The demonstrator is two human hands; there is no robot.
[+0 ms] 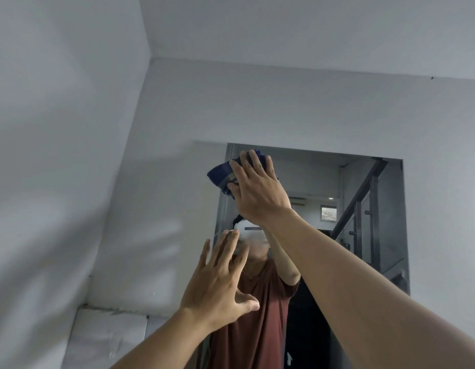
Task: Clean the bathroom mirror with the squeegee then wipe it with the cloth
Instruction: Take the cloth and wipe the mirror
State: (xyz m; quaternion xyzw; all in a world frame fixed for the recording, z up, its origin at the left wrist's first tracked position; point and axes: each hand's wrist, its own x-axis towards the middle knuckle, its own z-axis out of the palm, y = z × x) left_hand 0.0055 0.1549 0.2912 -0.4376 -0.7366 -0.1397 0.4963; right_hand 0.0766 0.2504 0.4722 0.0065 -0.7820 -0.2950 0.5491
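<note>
In the head view, my right hand [259, 187] is raised with fingers spread flat, pressing a folded dark blue cloth [225, 174] against the wall-mounted rectangular mirror [311, 177], near its top edge and toward its left side. The cloth bunches out past my fingers to the left. My left hand [220, 278] is lower, near the mirror's left edge, wide open with fingers extended and thumb out, holding nothing; I cannot tell whether it touches the glass. The mirror reflects me in a dark red T-shirt [257, 315] and a grey metal stair railing [364, 198]. Pale grey painted walls [71, 129] surround the mirror.
</note>
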